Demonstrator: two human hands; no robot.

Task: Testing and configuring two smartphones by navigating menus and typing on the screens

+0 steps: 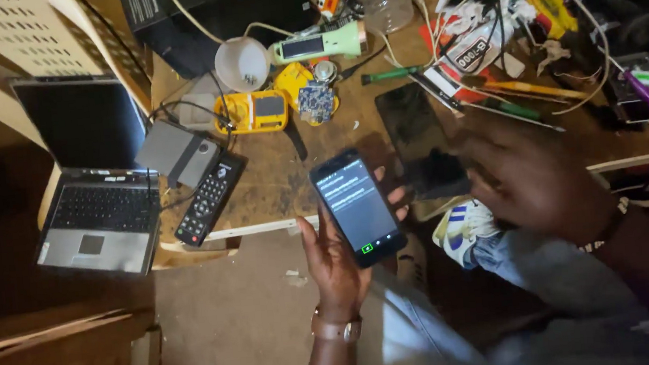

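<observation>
My left hand (335, 262) holds a black smartphone (356, 206) upright in front of the table's front edge, its screen lit with pale text bars on a dark background. A watch sits on that wrist. My right hand (526, 175) hovers to the right over the table edge, blurred, fingers curled near a small dark object (436, 173) lying on the wood. Whether it grips that object I cannot tell. A dark flat slab (412, 122), like a tablet or phone back, lies just behind it.
On the worn wooden table (273, 181) lie a black remote (210, 198), a grey box (177, 152), yellow tools (253, 111), a circuit board (316, 101), a green torch (319, 45), a white cup (242, 63), screwdrivers and tangled cables. An open laptop (95, 189) sits at the left.
</observation>
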